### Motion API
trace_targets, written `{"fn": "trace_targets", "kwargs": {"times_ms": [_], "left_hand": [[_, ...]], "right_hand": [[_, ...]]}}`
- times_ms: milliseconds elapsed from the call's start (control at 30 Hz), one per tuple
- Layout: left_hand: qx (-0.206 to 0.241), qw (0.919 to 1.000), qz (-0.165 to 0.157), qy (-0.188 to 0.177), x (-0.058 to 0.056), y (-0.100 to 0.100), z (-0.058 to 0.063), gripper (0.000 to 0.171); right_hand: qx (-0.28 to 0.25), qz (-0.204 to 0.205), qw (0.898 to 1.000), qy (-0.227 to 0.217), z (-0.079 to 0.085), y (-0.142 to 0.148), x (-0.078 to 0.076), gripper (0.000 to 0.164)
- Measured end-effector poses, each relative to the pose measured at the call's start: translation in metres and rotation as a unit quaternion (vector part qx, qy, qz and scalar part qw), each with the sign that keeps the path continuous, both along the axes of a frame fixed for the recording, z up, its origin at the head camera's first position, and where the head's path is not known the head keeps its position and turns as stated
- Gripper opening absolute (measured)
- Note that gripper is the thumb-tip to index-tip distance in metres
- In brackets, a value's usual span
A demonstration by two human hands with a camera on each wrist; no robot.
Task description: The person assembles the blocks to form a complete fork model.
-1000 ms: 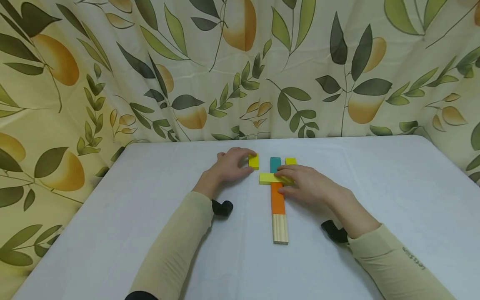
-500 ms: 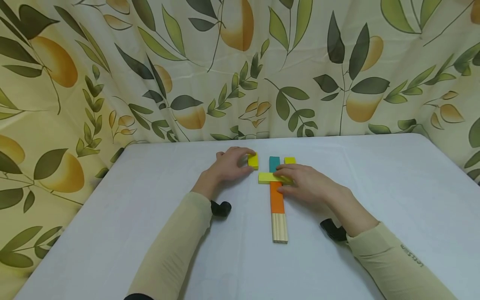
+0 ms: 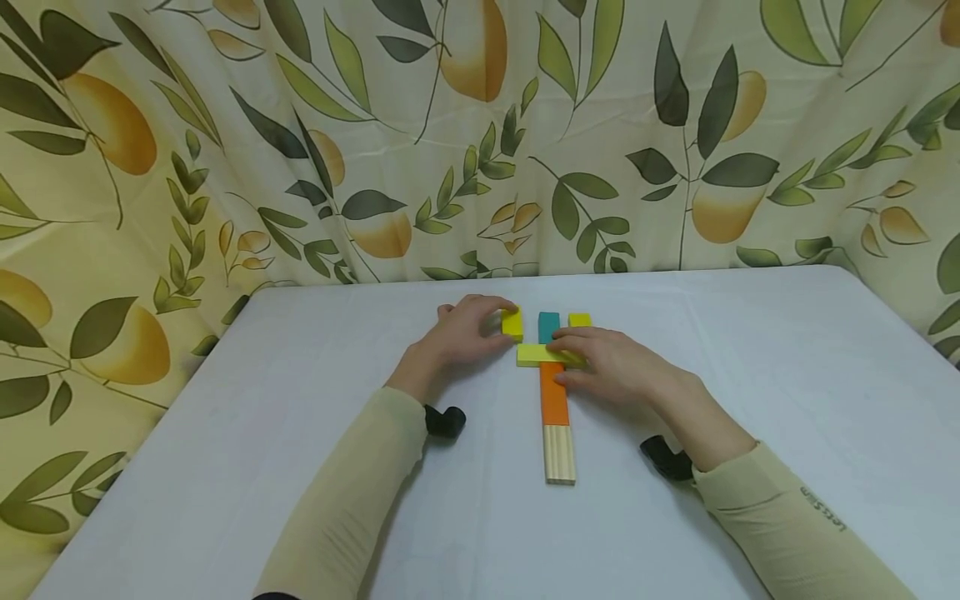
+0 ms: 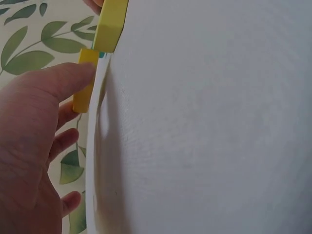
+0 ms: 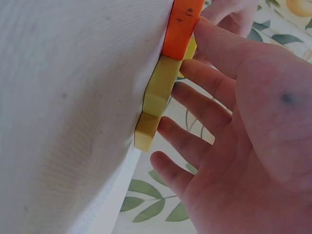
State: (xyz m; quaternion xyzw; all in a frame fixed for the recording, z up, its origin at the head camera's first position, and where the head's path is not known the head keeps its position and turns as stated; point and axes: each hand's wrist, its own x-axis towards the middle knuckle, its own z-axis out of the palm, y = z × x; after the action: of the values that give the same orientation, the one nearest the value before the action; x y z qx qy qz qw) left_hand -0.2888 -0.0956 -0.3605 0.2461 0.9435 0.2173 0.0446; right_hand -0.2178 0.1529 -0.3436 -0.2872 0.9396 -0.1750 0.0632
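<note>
My left hand [image 3: 468, 329] pinches a small yellow block [image 3: 512, 326] between thumb and fingers, just left of a row of blocks; the left wrist view shows the thumb across that block [image 4: 84, 105]. My right hand [image 3: 633, 367] lies over the right side of the row, fingers extended. In the right wrist view its fingertips meet the lime-yellow bar [image 5: 161, 85] and the thumb tip is at the orange block [image 5: 181, 29]. The lime bar [image 3: 531, 356] lies crosswise between a teal block [image 3: 549, 325] and the orange block. The right fingers hide the bar's right part.
A second yellow block [image 3: 580, 320] lies beyond the right fingers, beside the teal one. A pale striped wooden block [image 3: 559, 455] continues the row towards me. Everything lies on a white-covered table [image 3: 225, 483], with a leaf-and-fruit patterned curtain [image 3: 480, 183] behind.
My left hand has moved slightly right with the yellow block, closer to the lime bar and teal block. The right hand has stayed in place.
</note>
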Motion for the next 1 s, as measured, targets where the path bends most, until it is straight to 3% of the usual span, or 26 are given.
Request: {"fn": "trace_targets", "kwargs": {"times_ms": [767,1000], "left_hand": [[-0.014,0.9995,-0.015,-0.022,0.0037,0.0056,-0.0014,0.049],[0.003,0.9998,-0.003,-0.019,0.0032,0.0023,0.0012,0.046]], "right_hand": [[0.004,-0.005,1.000,-0.011,0.0030,-0.0010,0.0012,0.046],[0.005,-0.001,1.000,-0.004,0.0030,-0.0015,0.0014,0.046]]}}
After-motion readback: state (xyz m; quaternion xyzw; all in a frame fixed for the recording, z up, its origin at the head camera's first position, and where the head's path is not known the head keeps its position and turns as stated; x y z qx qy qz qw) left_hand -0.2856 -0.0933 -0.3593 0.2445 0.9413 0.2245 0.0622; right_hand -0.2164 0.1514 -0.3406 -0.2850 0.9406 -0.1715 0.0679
